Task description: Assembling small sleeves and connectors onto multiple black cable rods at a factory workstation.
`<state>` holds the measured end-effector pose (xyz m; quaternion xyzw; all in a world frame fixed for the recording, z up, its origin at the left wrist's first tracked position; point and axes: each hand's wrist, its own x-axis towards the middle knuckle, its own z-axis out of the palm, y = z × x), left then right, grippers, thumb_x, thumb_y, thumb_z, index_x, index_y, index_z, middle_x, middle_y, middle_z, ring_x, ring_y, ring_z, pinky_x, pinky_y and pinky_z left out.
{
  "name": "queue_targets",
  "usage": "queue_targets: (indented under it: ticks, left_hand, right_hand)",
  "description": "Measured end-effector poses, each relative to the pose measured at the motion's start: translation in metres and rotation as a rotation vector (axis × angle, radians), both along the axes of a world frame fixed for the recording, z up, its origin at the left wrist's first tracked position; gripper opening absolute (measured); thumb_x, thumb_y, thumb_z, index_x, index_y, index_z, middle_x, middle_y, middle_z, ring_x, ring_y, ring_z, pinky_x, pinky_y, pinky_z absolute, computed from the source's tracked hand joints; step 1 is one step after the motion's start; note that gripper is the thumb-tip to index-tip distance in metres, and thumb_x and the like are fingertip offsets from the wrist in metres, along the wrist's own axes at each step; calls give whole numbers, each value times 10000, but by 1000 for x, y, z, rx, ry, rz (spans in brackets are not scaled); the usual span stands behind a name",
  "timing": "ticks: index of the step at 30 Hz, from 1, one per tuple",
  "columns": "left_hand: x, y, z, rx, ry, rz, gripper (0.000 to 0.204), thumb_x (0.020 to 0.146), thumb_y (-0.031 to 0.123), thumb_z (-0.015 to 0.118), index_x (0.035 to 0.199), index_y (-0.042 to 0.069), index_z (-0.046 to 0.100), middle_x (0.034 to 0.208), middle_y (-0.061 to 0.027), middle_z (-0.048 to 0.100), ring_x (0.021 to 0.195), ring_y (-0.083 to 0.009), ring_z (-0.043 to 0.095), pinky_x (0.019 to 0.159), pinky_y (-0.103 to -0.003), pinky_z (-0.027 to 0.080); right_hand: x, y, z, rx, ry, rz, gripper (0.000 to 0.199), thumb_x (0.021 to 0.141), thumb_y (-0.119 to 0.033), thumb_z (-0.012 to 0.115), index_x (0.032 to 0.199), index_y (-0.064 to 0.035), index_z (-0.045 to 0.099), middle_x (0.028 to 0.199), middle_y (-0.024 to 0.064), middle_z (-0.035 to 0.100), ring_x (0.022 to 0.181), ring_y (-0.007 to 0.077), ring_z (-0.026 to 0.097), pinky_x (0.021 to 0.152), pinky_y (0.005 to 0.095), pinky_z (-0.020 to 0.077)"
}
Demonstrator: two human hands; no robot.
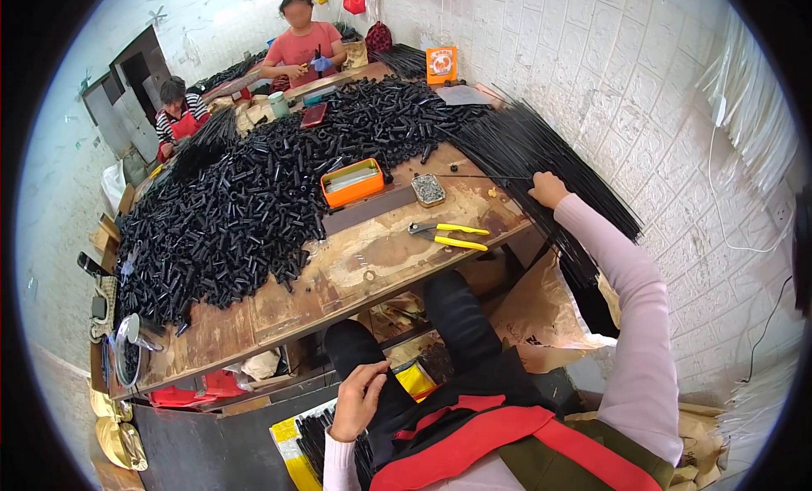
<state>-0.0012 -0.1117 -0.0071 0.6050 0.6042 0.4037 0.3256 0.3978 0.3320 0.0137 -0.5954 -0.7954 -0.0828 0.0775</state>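
My right hand (548, 189) reaches out to the far right edge of the wooden table (355, 271) and pinches a thin black rod (482, 176) lying across the tabletop, beside a big bundle of long black rods (541, 144). My left hand (355, 402) rests on my knee below the table, fingers loosely curled, holding nothing that I can make out. Yellow-handled pliers (448, 235) lie on the table near my right hand.
A large heap of short black tubes (254, 186) covers the table's left and far side. An orange tin (353, 182) and a small tray of metal bits (429, 189) sit mid-table. Two people work at the far end. Brown paper and black rods lie below the table.
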Motion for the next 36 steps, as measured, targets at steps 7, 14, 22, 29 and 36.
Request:
queue_targets:
  ticks: [7,14,22,29,36]
  left_hand:
    - [0,-11,-4,-35,3,-41,233,953,32,557,1163,-19,643,1027,-140,662,905,-193,665,786,-280,519]
    - [6,-15,-9,-58,0,-80,240,954,47,563,1172,-11,641,1012,-133,669,895,-190,659,787,-284,512]
    - [3,-26,-9,-97,-11,-54,249,954,51,568,1185,-6,640,999,-126,675,883,-168,654,783,-276,508]
    - [17,-15,-10,-39,39,-130,250,965,70,560,1190,-6,637,1002,-124,681,878,-167,655,781,-275,509]
    - [14,-18,-12,-97,7,-117,263,973,87,557,1211,-1,625,982,-114,677,835,-146,634,762,-264,506]
  right_hand:
    - [16,23,44,157,-12,-30,184,766,-132,599,857,12,668,889,230,691,821,378,693,727,485,548]
    - [-16,3,16,-188,153,-132,247,781,-133,711,896,68,624,842,250,679,715,351,700,630,427,578]
    - [-10,0,49,76,9,-47,235,786,-160,605,872,52,660,838,249,694,773,379,704,696,455,573]
    - [-3,9,44,-283,413,-157,255,833,-118,591,839,136,570,641,212,656,514,285,676,449,366,541]
    - [15,22,27,-482,625,-218,216,839,-147,647,842,66,613,681,143,691,457,167,611,380,295,426]
